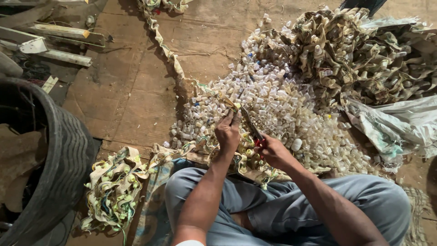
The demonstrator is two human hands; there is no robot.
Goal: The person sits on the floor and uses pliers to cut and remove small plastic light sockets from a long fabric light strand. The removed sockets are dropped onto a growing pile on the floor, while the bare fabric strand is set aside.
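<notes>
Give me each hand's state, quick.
Left hand: closed, pinching the end of a fabric strip.
Right hand: closed on red-handled scissors, blades pointing up toward the strip.

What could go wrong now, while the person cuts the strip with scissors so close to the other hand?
1. The scissors in the right hand point toward the left hand, which pinches the strip; a slip might nick the fingers.
2. Cut pieces may scatter from the heap of small plastic caps across the wooden floor.
3. The tangled strips by the leg could snag.
</notes>
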